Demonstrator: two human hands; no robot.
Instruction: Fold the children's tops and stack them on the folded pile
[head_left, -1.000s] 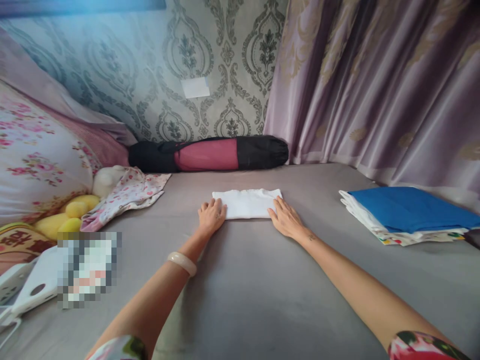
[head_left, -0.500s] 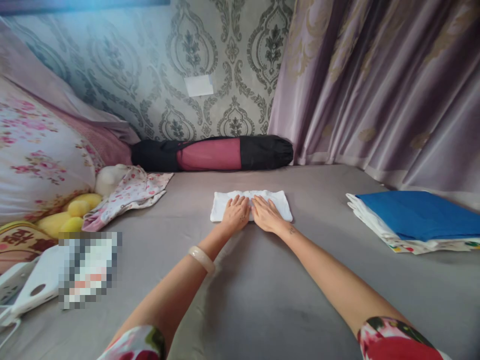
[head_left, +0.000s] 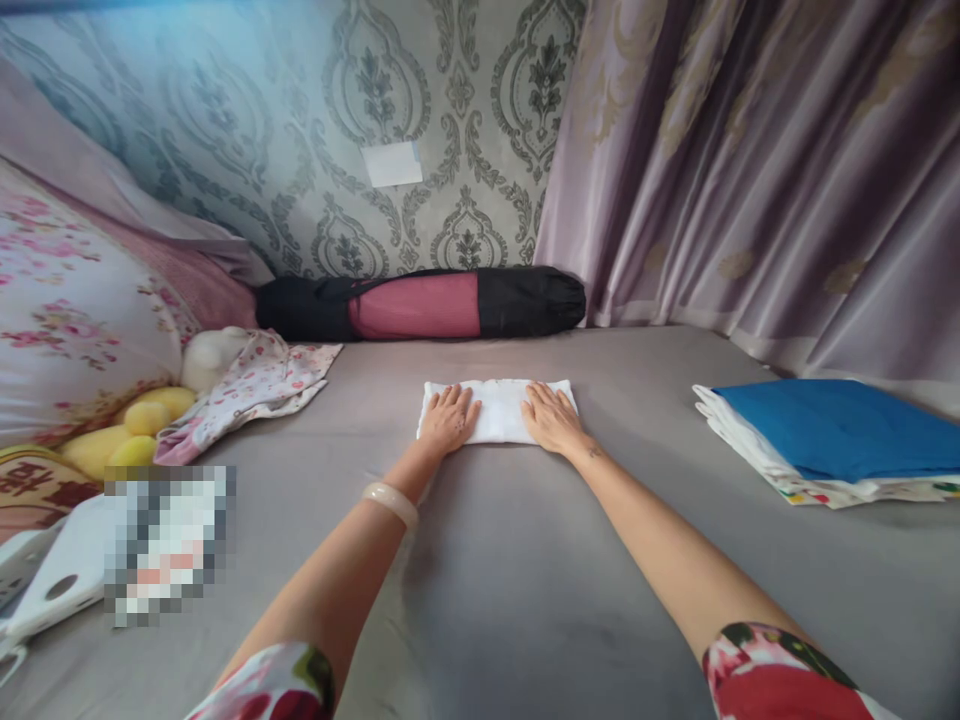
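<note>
A white cloth point(head_left: 501, 412), folded into a flat rectangle, lies on the grey sheet point(head_left: 510, 560) in the middle of the view. My left hand point(head_left: 450, 418) rests palm down on its left part, fingers stretched out. On the right part lies my right hand point(head_left: 553, 416), also flat with its fingers extended. Both hands touch the cloth from above without gripping it. Between them the cloth's white middle shows; its left and right parts are partly hidden under the hands.
Behind, a black and pink cylindrical bag point(head_left: 416, 305) lies along the wall. A stack of folded fabric with a blue piece point(head_left: 840, 428) on top is at right. At left are a floral cloth point(head_left: 262, 395), yellow plush point(head_left: 112, 440), a floral pillow point(head_left: 67, 310) and a white device point(head_left: 71, 560).
My hands have slid apart across the cloth, the left one leftward and the right one rightward. More of the cloth's middle now shows, and it looks smoother.
</note>
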